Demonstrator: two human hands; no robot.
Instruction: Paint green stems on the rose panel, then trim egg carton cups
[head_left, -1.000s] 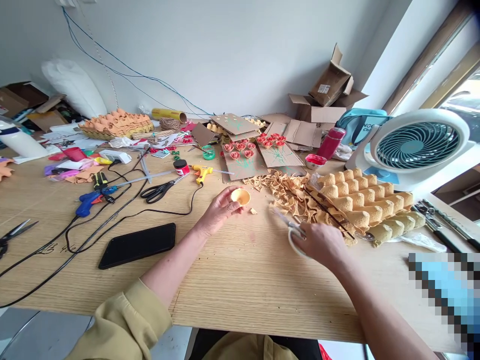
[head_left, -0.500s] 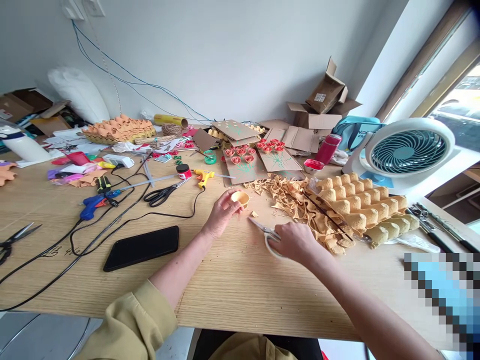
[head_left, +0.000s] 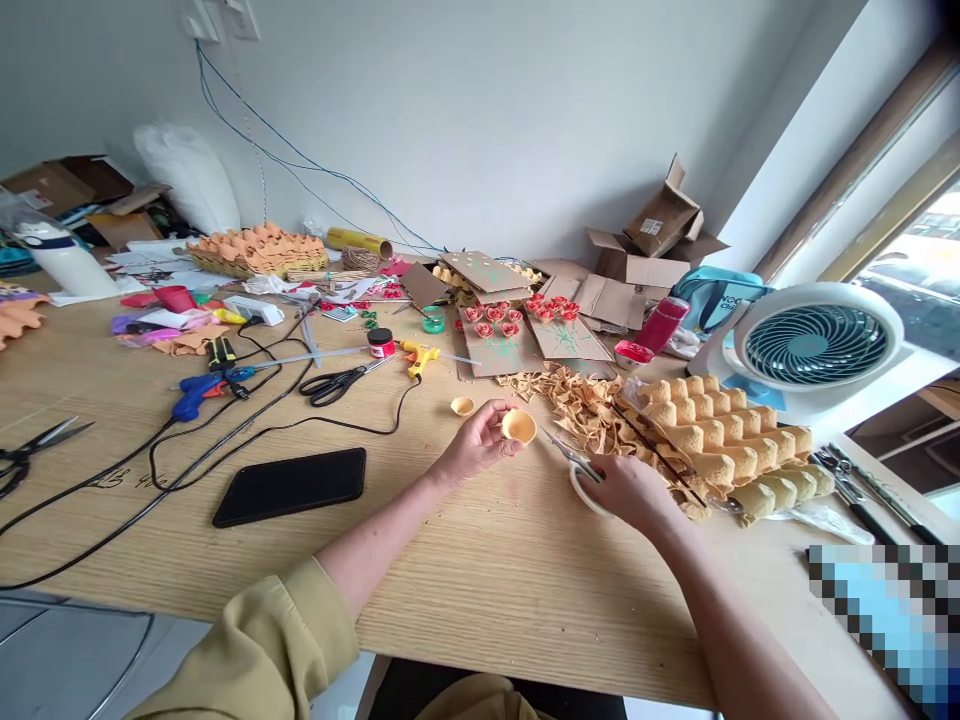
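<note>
My left hand (head_left: 484, 440) pinches a small tan egg-carton cup (head_left: 519, 427) near its rim, with the hollow side facing me. Scissors (head_left: 568, 455) with pale handles are gripped in my right hand (head_left: 628, 490); their blades point up and left toward the cup, just short of it. A second egg-carton cup (head_left: 462, 406) rests on the table left of my left hand. Beyond the scissors lies a heap of carton scraps (head_left: 577, 400). Stacked egg cartons (head_left: 712, 420) stand to the right of it.
A black phone (head_left: 291, 486) lies front left. Black scissors (head_left: 334, 385), a yellow glue gun (head_left: 418, 358), a blue glue gun (head_left: 199, 395) and cords spread behind it. Red paper flowers (head_left: 495, 318) on cardboard are at the back. A white fan (head_left: 817, 335) stands right.
Both hands have moved right, my left one slightly lower with the cup in it. The second cup now shows on the table, left of that hand. The camera view has shifted a little.
</note>
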